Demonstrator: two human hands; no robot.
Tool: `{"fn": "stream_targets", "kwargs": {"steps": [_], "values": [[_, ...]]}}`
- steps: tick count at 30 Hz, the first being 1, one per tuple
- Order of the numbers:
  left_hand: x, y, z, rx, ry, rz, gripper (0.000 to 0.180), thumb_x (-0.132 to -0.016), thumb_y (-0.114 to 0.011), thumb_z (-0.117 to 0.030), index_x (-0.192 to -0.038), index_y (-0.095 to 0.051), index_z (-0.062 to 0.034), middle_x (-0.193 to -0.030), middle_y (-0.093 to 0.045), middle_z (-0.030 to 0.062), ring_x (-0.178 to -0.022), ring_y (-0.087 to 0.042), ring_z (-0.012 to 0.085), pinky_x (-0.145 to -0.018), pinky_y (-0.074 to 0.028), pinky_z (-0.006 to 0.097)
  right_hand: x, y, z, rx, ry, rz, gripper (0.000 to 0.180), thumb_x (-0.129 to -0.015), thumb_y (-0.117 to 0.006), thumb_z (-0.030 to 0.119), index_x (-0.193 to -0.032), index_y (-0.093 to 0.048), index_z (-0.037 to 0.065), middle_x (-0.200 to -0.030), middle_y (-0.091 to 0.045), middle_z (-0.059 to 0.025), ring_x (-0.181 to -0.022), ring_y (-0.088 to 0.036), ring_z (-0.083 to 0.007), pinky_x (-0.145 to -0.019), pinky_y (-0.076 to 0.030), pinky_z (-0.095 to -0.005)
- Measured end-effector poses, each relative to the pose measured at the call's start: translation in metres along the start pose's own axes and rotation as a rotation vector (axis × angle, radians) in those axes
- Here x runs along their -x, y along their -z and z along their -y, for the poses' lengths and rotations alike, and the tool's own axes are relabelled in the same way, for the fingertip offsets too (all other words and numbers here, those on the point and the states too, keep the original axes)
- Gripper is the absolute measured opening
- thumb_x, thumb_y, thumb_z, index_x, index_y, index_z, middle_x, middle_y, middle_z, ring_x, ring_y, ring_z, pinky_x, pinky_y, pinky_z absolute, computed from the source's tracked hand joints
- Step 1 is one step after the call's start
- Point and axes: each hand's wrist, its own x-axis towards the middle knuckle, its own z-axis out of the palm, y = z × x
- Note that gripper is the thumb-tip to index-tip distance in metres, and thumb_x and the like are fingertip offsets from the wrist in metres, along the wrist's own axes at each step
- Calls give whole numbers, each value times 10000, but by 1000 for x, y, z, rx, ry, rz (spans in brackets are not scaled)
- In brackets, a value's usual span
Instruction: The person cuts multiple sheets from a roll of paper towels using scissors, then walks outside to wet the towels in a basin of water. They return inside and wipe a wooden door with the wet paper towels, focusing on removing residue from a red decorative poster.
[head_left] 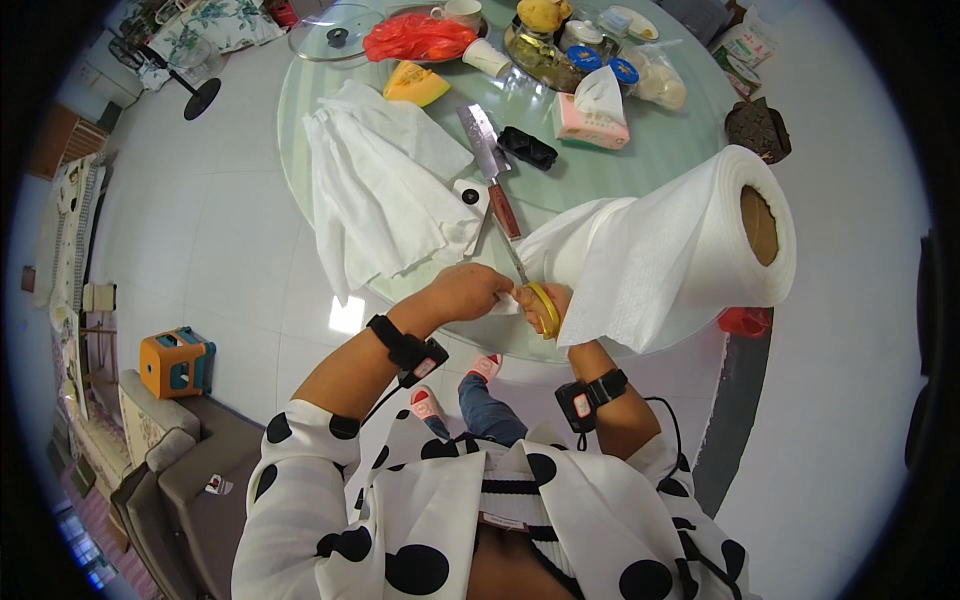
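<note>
Yellow-handled scissors (pixel 546 310) are in my right hand (pixel 561 299), which is closed around their loops; the blades point away from me. Close beside it, my left hand (pixel 466 292) pinches an edge of white sheet at the table's near edge. A thick roll of white soft sheet (pixel 655 240) lies on its side at the right, its brown cardboard core facing right. Its loose end hangs partly over my right hand and wrist. Crumpled white sheets (pixel 380 190) lie to the left of my hands. A cleaver (pixel 484 145) with a wooden handle lies just beyond my hands.
The round glass table (pixel 300 110) also holds a black holder (pixel 527 148), a melon wedge (pixel 416 84), a pink tissue box (pixel 592 122), a red plastic bag (pixel 418 37), a glass lid (pixel 337 38) and several jars (pixel 585 60). An orange stool (pixel 176 362) and sofa (pixel 200 480) stand left.
</note>
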Motion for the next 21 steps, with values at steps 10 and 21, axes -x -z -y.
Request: {"fn": "stream_targets", "kwargs": {"steps": [10, 21], "values": [[7, 180, 73, 729, 190, -939, 125, -879, -619, -209, -861, -584, -91, -663, -496, -35, -559, -459, 104, -507, -371, 259, 29, -1, -64, -129, 147, 254, 177, -910, -536, 251, -807, -528, 108, -824, -539, -35, -633, -498, -89, -582, -405, -216], [-71, 194, 136, -269, 450, -1028, 716, -801, -745, -298, -1369, -416, -9, -1211, -608, 163, -1097, -593, 279, -922, -471, 363, 96, 19, -112, 10, -136, 73, 315, -801, -746, 322, -804, -590, 49, -661, -555, -12, -578, -521, -100, -524, -413, -249]]}}
